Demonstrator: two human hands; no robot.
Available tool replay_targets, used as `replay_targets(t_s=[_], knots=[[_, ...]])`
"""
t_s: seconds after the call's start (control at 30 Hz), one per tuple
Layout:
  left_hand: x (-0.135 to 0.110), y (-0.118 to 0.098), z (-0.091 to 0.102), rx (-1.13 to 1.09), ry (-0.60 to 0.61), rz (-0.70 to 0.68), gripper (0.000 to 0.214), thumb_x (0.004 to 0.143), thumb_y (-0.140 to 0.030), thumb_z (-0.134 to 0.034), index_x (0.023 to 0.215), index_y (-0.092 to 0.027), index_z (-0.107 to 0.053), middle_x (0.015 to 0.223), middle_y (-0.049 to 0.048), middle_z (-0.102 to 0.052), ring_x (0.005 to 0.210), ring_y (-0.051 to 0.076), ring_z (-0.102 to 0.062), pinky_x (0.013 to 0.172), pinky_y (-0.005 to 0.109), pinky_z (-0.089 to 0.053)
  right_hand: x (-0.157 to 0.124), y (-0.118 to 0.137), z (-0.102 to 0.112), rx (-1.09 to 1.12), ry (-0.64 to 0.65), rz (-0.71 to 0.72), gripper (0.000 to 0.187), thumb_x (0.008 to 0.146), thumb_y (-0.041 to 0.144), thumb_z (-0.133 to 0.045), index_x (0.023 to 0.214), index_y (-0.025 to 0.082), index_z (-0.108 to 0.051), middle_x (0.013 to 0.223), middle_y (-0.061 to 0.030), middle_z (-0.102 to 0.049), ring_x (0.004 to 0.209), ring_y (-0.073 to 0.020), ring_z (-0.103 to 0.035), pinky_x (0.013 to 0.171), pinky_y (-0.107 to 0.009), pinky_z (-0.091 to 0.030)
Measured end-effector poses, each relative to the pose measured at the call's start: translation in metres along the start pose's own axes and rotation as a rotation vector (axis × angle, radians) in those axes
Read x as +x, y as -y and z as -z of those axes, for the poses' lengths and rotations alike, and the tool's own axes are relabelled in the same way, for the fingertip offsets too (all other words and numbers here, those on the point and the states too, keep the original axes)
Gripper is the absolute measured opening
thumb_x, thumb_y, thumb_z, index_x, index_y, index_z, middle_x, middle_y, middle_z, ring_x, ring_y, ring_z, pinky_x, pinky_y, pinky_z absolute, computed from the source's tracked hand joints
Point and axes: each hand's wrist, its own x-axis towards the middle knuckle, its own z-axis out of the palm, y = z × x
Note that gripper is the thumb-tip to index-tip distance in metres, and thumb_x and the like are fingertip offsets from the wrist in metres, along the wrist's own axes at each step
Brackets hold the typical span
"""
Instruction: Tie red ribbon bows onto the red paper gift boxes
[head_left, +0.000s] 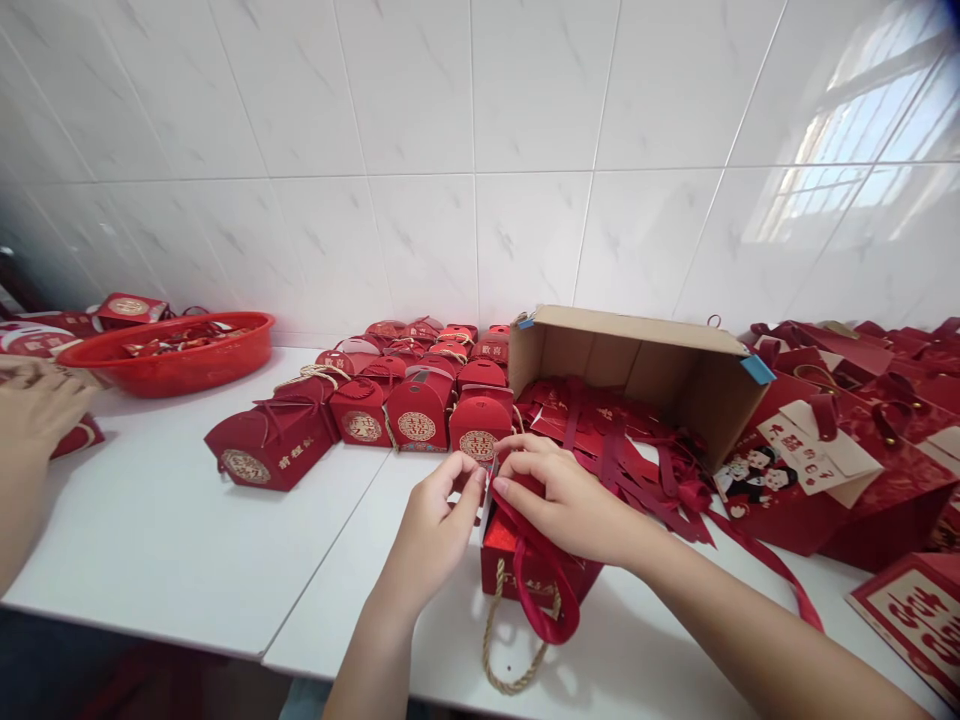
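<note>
The carton (637, 330) is showing matt brown cardboard. In front of it, the gift box (510, 578) is looking like smooth card, its ribbon (553, 632) shining like satin, its cord (489, 640) twisted and golden. Left of the carton, the basin (180, 375) is gleaming as glossy plastic.

A co-worker's blurred hand (34, 410) is cut by the left edge. The right hand (570, 500) hides the top of the small red paper gift box (517, 570).
</note>
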Motion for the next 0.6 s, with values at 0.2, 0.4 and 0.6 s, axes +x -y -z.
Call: replay_targets(t_s=[0.2,0.4,0.6], knots=[[0.0013,-0.0009,-0.0006,-0.097,-0.01,0.067,0.033,0.092,-0.049,-0.041,0.079,-0.021,-0.051,0.074,-0.0018,-0.052,0.071,0.014,-0.052,0.064,0.023,-0.048,-0.0002,-0.0015,-0.0027,0.003,-0.015,-0.001,0.02,0.091,0.027,-0.047,0.074,0.02,-0.056,0.12,-0.0028,-0.057,0.116,-0.0208,-0.048,0.102,-0.046,-0.03],[0.0013,0.0002,-0.0019,-0.09,-0.008,0.073,0.033,0.091,-0.052,-0.042,0.08,-0.021,-0.05,0.073,-0.0019,-0.053,0.07,0.014,-0.053,0.062,0.024,-0.047,0.0019,-0.002,-0.002,-0.048,0.009,-0.029,0.024,0.086,0.02,-0.046,0.063,0.018,-0.051,0.112,-0.0025,-0.06,0.112,-0.0218,-0.05,0.097,-0.047,-0.031],[0.0011,-0.0001,-0.0008,-0.097,-0.007,0.071,0.031,0.091,-0.05,-0.043,0.082,-0.021,-0.049,0.074,-0.0021,-0.052,0.072,0.014,-0.053,0.061,0.024,-0.047,0.0039,-0.0018,-0.0019,-0.02,0.002,-0.048,0.026,0.088,0.021,-0.045,0.064,0.018,-0.052,0.113,-0.0037,-0.06,0.111,-0.0221,-0.051,0.097,-0.046,-0.032]])
